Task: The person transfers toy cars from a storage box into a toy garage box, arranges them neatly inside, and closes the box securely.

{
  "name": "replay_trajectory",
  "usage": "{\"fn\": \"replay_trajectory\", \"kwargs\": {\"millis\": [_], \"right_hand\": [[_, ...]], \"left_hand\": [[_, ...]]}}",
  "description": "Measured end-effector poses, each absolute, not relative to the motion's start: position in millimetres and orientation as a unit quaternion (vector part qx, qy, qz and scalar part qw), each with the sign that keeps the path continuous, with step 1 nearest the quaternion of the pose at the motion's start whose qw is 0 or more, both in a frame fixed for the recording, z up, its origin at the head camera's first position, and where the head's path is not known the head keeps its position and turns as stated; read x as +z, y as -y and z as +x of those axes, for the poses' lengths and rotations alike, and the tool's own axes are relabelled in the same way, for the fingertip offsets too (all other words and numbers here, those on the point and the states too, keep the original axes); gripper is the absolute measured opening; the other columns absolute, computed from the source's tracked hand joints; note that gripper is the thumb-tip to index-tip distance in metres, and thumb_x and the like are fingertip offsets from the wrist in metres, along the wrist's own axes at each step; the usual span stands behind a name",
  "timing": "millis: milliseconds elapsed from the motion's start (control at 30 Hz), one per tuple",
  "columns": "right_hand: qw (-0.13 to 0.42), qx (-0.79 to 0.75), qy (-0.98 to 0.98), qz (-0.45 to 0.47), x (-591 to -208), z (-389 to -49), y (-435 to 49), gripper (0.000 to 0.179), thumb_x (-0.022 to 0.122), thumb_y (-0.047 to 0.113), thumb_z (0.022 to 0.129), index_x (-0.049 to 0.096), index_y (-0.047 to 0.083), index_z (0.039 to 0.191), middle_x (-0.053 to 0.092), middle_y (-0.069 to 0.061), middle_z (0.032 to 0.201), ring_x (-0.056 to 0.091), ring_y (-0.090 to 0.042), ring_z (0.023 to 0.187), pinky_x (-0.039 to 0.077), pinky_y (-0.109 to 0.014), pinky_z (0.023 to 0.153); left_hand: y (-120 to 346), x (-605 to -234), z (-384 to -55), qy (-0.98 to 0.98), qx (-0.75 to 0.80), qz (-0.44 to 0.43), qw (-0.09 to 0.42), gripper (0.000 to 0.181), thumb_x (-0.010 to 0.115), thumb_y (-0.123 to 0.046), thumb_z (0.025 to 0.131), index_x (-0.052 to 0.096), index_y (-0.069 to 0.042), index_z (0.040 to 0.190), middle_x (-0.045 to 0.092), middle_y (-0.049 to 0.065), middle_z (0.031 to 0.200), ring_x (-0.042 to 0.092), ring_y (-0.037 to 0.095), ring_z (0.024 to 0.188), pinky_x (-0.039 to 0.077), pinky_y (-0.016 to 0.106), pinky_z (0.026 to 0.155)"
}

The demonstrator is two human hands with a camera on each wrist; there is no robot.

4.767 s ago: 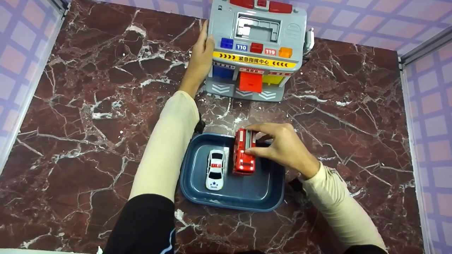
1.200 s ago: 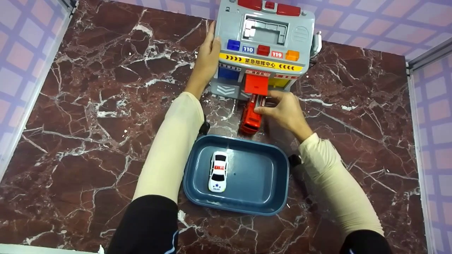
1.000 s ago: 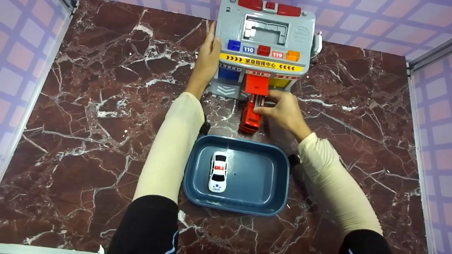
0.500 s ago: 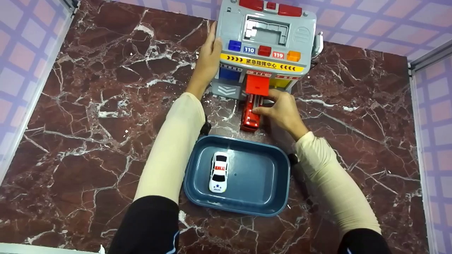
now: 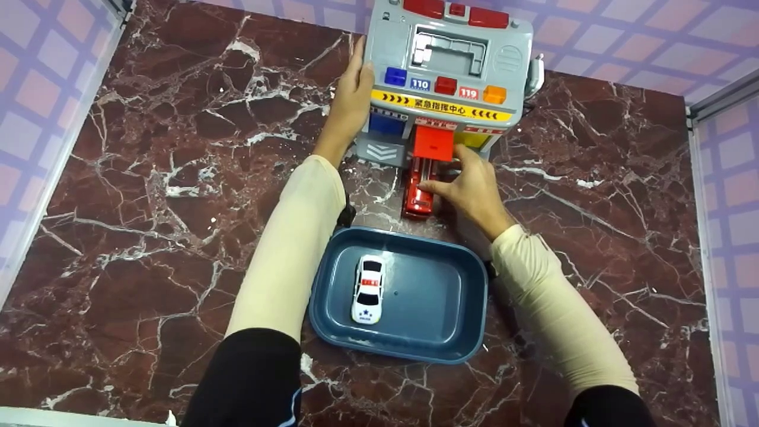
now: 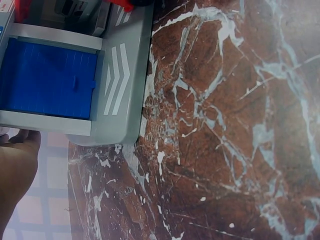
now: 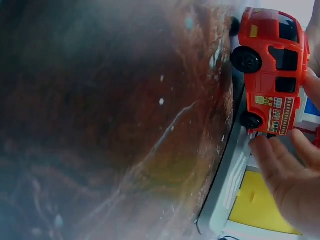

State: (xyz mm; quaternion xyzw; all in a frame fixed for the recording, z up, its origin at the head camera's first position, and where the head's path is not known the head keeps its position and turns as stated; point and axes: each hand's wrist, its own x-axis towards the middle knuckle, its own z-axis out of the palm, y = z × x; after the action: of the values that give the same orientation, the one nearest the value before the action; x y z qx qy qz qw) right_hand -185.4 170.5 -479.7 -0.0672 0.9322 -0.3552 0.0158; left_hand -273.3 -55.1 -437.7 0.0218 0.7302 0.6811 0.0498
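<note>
My right hand [image 5: 474, 184] pinches a red toy fire truck [image 5: 420, 193] between thumb and fingers. The truck's inner end is under the raised red door [image 5: 433, 143] of the grey toy emergency station [image 5: 391, 44]. In the right wrist view, the fire truck [image 7: 272, 62] shows its side and wheels, its rear at the station's ramp, with fingertips close by. My left hand [image 5: 351, 98] lies along the station's left wall, fingers extended. Its hand [image 6: 17, 170] is partly visible in the left wrist view beside the closed blue door [image 6: 50, 77].
A blue-grey tray [image 5: 474, 296] sits in front of the station, holding a white toy police car [image 5: 367, 290]. The station's yellow door [image 7: 260, 202] is down. A marbled floor [image 5: 178, 237] surrounds everything, bounded by checkered walls [image 5: 628, 47].
The fire truck has travelled from over the tray forward to the station's middle bay. During the last second it edges slightly farther in, its front straightening leftward. My left hand stays at the station's side.
</note>
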Motion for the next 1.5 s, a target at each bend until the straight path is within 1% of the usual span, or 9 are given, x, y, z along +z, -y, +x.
{"fn": "replay_trajectory", "kwargs": {"millis": [133,267,500,633,867,1000,1133,1267,1500], "right_hand": [[0.006,-0.310,-0.948,-0.069,-480.4,-181.6,-169.8,0.042,0.084,0.043,0.081,0.068,0.004,0.083,0.068,-0.009,0.076,0.062,-0.028,0.072,0.049,-0.037,0.065],[0.000,-0.295,-0.951,-0.094,-481.4,-181.6,-171.0,0.045,0.076,0.044,0.088,0.069,0.007,0.063,0.064,-0.004,0.058,0.056,-0.022,0.056,0.040,-0.030,0.054],[0.007,-0.318,-0.944,-0.088,-480.8,-183.0,-172.6,0.035,0.078,0.038,0.088,0.071,0.008,0.073,0.067,-0.004,0.063,0.054,-0.016,0.056,0.038,-0.027,0.054],[0.022,-0.330,-0.941,-0.080,-480.0,-183.3,-171.4,0.031,0.079,0.035,0.087,0.072,0.006,0.081,0.070,-0.006,0.072,0.060,-0.018,0.063,0.046,-0.031,0.060],[0.029,-0.343,-0.936,-0.078,-481.1,-185.1,-168.9,0.030,0.079,0.033,0.088,0.076,0.003,0.095,0.076,-0.010,0.084,0.071,-0.023,0.078,0.055,-0.039,0.075],[0.012,-0.336,-0.939,-0.069,-481.5,-184.7,-168.0,0.027,0.078,0.032,0.088,0.077,0.005,0.089,0.074,-0.007,0.075,0.068,-0.018,0.066,0.054,-0.034,0.068],[0.008,-0.330,-0.942,-0.053,-479.9,-183.4,-167.4,0.026,0.077,0.034,0.089,0.076,0.008,0.085,0.072,-0.003,0.067,0.064,-0.013,0.055,0.049,-0.026,0.060],[0.023,-0.342,-0.938,-0.040,-478.6,-182.0,-166.6,0.028,0.074,0.035,0.090,0.076,0.009,0.080,0.072,-0.004,0.065,0.067,-0.015,0.052,0.046,-0.019,0.053],[0.039,-0.367,-0.929,-0.027,-480.0,-183.1,-167.2,0.031,0.071,0.034,0.094,0.077,0.007,0.078,0.073,-0.008,0.067,0.070,-0.022,0.053,0.046,-0.015,0.044]], "left_hand": [[55.1,-438.7,-273.6,-0.728,0.683,0.013,0.056,0.058,0.033,-0.025,0.110,0.010,-0.020,0.163,0.020,0.000,0.167,0.022,0.006,0.149,0.015,0.012,0.118],[55.4,-440.7,-275.3,-0.736,0.674,0.008,0.061,0.058,0.032,-0.027,0.110,0.009,-0.023,0.163,0.018,-0.002,0.167,0.021,0.006,0.150,0.014,0.013,0.118],[55.2,-448.9,-281.9,-0.737,0.672,0.007,0.067,0.058,0.032,-0.029,0.110,0.008,-0.027,0.162,0.016,-0.005,0.168,0.019,0.005,0.150,0.013,0.013,0.119],[55.4,-450.2,-283.0,-0.738,0.671,0.005,0.068,0.058,0.033,-0.031,0.110,0.008,-0.029,0.162,0.017,-0.006,0.167,0.021,0.004,0.149,0.014,0.014,0.119],[55.3,-440.9,-275.3,-0.720,0.692,0.021,0.048,0.057,0.033,-0.022,0.110,0.010,-0.017,0.163,0.033,0.004,0.162,0.038,0.009,0.141,0.019,0.011,0.116],[55.5,-440.4,-274.9,-0.723,0.689,0.014,0.049,0.057,0.033,-0.023,0.110,0.011,-0.017,0.163,0.033,0.004,0.162,0.042,0.011,0.138,0.019,0.011,0.116],[55.1,-442.2,-276.6,-0.725,0.687,0.012,0.051,0.058,0.034,-0.024,0.110,0.011,-0.019,0.163,0.028,0.001,0.165,0.035,0.009,0.143,0.017,0.011,0.117],[54.9,-441.1,-275.8,-0.729,0.682,0.012,0.055,0.058,0.034,-0.026,0.110,0.010,-0.021,0.163,0.023,0.000,0.166,0.024,0.006,0.148,0.015,0.012,0.118],[54.5,-439.5,-274.3,-0.724,0.688,0.009,0.057,0.058,0.034,-0.025,0.110,0.010,-0.021,0.163,0.026,0.001,0.165,0.029,0.007,0.147,0.016,0.012,0.118]]}}
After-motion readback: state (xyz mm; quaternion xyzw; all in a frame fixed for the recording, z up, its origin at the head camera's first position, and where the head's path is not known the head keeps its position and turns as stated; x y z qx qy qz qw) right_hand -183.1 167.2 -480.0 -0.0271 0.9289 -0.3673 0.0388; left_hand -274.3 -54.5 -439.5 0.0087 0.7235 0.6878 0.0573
